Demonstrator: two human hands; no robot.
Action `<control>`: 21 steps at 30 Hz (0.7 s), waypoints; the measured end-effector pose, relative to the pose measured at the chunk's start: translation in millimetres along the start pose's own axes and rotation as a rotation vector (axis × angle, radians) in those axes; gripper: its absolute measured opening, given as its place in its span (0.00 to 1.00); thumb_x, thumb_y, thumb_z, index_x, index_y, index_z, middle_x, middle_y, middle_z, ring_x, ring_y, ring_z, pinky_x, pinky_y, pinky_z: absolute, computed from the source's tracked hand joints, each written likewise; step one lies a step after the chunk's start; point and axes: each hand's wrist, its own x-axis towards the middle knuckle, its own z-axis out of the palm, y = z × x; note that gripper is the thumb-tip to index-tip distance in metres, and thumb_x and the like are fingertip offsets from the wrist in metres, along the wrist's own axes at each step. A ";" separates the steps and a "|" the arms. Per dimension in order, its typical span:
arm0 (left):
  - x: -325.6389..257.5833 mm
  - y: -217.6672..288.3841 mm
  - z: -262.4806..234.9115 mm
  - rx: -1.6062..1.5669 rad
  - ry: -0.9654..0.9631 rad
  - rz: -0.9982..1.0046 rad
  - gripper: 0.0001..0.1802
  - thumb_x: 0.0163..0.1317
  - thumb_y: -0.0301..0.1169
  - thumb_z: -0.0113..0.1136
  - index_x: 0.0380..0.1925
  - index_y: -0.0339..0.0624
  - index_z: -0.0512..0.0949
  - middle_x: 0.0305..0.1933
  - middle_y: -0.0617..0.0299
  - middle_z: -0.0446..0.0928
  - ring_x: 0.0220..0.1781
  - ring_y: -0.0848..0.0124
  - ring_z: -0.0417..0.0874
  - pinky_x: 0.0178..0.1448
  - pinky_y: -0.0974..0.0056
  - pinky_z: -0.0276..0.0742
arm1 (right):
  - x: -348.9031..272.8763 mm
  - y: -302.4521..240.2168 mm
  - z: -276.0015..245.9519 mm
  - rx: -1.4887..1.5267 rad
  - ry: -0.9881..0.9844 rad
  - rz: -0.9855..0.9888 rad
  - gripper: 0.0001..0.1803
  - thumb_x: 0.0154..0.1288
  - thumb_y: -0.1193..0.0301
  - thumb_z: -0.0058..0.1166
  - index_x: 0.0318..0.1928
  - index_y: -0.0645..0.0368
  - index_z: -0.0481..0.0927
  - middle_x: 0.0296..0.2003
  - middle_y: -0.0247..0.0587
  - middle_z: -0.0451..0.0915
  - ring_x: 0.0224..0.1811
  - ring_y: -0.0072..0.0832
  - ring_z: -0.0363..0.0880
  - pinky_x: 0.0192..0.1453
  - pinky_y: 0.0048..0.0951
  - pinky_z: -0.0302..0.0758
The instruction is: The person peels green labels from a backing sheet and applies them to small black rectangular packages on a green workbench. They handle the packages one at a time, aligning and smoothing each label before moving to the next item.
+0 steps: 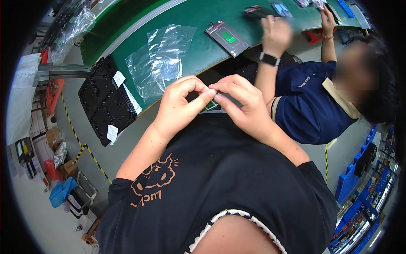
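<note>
My left hand (182, 101) and my right hand (241, 103) meet in front of my chest, thumbs and forefingers pinched together tip to tip. Between and under them a small flat dark package with a green patch (210, 107) shows only as a sliver; the fingers hide most of it. Both hands seem to grip its upper edge. A similar flat black package with a green panel (227, 38) lies on the green table (198, 17) beyond my hands, apart from them.
Clear plastic bags (163, 59) lie on the table's left part. A stack of black trays (105, 99) leans off the table's edge. A co-worker in a dark blue shirt (308, 101) sits at my right, one hand (275, 34) raised over the table. Blue bins (359, 199) stand at the far right.
</note>
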 end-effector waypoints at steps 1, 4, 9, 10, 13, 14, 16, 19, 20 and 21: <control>0.4 -0.7 -0.1 -0.055 -0.022 -0.110 0.09 0.62 0.31 0.65 0.28 0.36 0.80 0.31 0.64 0.78 0.33 0.77 0.76 0.39 0.72 0.70 | 0.9 2.3 -0.6 -0.054 0.003 -0.056 0.10 0.57 0.79 0.61 0.41 0.62 0.81 0.31 0.41 0.78 0.31 0.33 0.79 0.36 0.31 0.76; 4.3 -2.6 0.6 -0.216 -0.087 -0.387 0.10 0.62 0.33 0.65 0.29 0.37 0.81 0.29 0.65 0.79 0.31 0.81 0.75 0.37 0.74 0.70 | -0.1 3.2 -1.6 -0.101 0.002 0.000 0.08 0.54 0.79 0.62 0.36 0.62 0.83 0.30 0.41 0.79 0.31 0.36 0.80 0.36 0.33 0.77; 9.0 -14.6 2.2 -0.517 -0.120 -0.640 0.14 0.64 0.36 0.64 0.31 0.34 0.81 0.28 0.60 0.81 0.29 0.76 0.81 0.34 0.72 0.76 | -7.2 6.9 2.8 -0.081 0.036 0.117 0.05 0.54 0.78 0.62 0.33 0.62 0.82 0.30 0.42 0.81 0.30 0.38 0.81 0.36 0.33 0.78; 9.5 -15.0 2.0 -0.592 -0.140 -0.685 0.14 0.64 0.37 0.64 0.32 0.34 0.80 0.29 0.58 0.81 0.28 0.74 0.82 0.33 0.71 0.77 | -8.5 8.3 4.7 -0.107 0.044 0.098 0.04 0.54 0.78 0.62 0.33 0.62 0.82 0.30 0.42 0.81 0.30 0.38 0.81 0.36 0.33 0.78; 12.2 -26.7 1.9 -0.729 -0.172 -0.768 0.14 0.63 0.36 0.63 0.34 0.33 0.79 0.29 0.56 0.82 0.27 0.69 0.84 0.31 0.68 0.82 | -11.4 12.8 11.4 -0.164 0.056 0.055 0.05 0.54 0.78 0.62 0.33 0.61 0.82 0.29 0.41 0.80 0.31 0.39 0.80 0.38 0.34 0.77; 12.7 -31.5 1.2 -0.770 -0.176 -0.784 0.13 0.63 0.35 0.63 0.33 0.33 0.79 0.28 0.57 0.81 0.27 0.71 0.84 0.32 0.68 0.81 | -11.2 13.5 12.3 -0.198 0.050 0.036 0.05 0.54 0.78 0.62 0.33 0.61 0.82 0.29 0.40 0.79 0.32 0.39 0.80 0.38 0.34 0.77; 16.0 -33.6 -1.2 -0.810 -0.160 -0.820 0.10 0.62 0.32 0.61 0.33 0.34 0.79 0.30 0.59 0.81 0.28 0.72 0.83 0.35 0.68 0.82 | -10.8 16.8 13.8 -0.250 0.017 -0.014 0.06 0.54 0.79 0.61 0.34 0.61 0.80 0.32 0.39 0.77 0.35 0.39 0.78 0.40 0.35 0.75; 21.6 -44.9 -4.3 -0.802 -0.139 -0.840 0.08 0.63 0.30 0.59 0.34 0.34 0.79 0.34 0.58 0.82 0.33 0.72 0.84 0.40 0.68 0.82 | -4.4 15.9 14.9 -0.133 0.135 -0.044 0.07 0.54 0.81 0.61 0.34 0.62 0.79 0.35 0.42 0.76 0.38 0.39 0.77 0.41 0.34 0.75; 23.7 -52.2 -3.9 -0.715 -0.100 -0.840 0.10 0.64 0.31 0.58 0.36 0.34 0.79 0.34 0.58 0.82 0.33 0.73 0.83 0.41 0.68 0.81 | -0.9 22.3 15.1 -0.174 0.233 -0.075 0.07 0.54 0.82 0.60 0.35 0.63 0.78 0.38 0.46 0.75 0.39 0.39 0.77 0.42 0.33 0.75; 25.6 -53.0 -2.6 -0.654 -0.081 -0.806 0.10 0.65 0.32 0.58 0.36 0.34 0.79 0.34 0.58 0.82 0.33 0.73 0.83 0.41 0.68 0.81 | 1.4 35.6 15.1 -0.207 0.311 -0.046 0.09 0.56 0.80 0.60 0.39 0.63 0.77 0.42 0.49 0.74 0.44 0.42 0.76 0.47 0.35 0.75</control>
